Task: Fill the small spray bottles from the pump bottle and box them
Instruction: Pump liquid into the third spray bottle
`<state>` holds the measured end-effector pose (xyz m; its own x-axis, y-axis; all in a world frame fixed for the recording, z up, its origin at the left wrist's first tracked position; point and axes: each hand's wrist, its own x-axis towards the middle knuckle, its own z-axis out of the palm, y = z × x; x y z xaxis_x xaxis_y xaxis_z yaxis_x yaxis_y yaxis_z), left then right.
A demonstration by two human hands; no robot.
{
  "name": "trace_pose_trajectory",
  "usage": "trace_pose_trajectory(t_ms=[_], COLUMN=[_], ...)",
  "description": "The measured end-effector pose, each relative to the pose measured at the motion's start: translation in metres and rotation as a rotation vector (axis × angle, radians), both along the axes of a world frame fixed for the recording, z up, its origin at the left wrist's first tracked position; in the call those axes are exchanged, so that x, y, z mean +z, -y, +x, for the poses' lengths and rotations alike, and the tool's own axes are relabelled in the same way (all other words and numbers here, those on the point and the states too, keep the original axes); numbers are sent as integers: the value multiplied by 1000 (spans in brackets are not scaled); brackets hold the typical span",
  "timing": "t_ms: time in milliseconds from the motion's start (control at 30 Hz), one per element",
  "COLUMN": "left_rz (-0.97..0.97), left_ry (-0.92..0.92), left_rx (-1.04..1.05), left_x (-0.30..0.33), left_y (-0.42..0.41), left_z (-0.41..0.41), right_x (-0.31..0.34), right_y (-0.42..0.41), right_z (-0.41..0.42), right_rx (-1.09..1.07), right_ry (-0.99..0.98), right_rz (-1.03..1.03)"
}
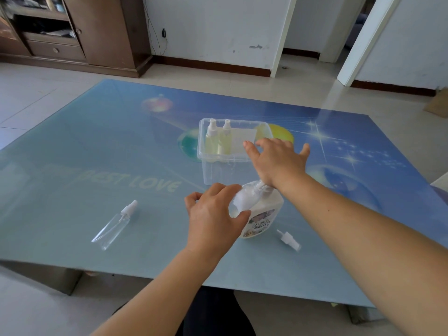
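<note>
A white pump bottle (263, 218) with a flowered label stands on the table near me. My right hand (278, 161) rests its heel on the pump head, fingers spread, gripping nothing. My left hand (213, 219) is closed around a small clear spray bottle (242, 200), uncapped and tilted at the pump's nozzle. Its loose white spray head (288, 240) lies to the right of the pump bottle. Behind it, a clear plastic box (201, 154) holds two capped spray bottles (218, 139) of yellowish liquid, upright at its left end. An empty capped spray bottle (114, 226) lies to the left.
Everything sits on a low blue glass table (97, 154) with a printed picture. Its near edge runs just in front of my knees. A brown wooden cabinet (97, 32) stands at the back left by a white wall, with tiled floor all around.
</note>
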<state>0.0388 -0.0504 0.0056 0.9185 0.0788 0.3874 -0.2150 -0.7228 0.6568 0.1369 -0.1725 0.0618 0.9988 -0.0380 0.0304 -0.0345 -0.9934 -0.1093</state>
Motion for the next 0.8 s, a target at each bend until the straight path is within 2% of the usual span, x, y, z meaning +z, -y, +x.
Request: trace_pose_trajectory(t_ms=[800], left_rz=[29], left_ry=[49], left_rx=[-9], left_x=[7], left_y=[-1], left_z=[-1], right_x=[12], right_y=[0], right_z=[7], right_rx=[-56], right_ry=[-87], right_rz=[22])
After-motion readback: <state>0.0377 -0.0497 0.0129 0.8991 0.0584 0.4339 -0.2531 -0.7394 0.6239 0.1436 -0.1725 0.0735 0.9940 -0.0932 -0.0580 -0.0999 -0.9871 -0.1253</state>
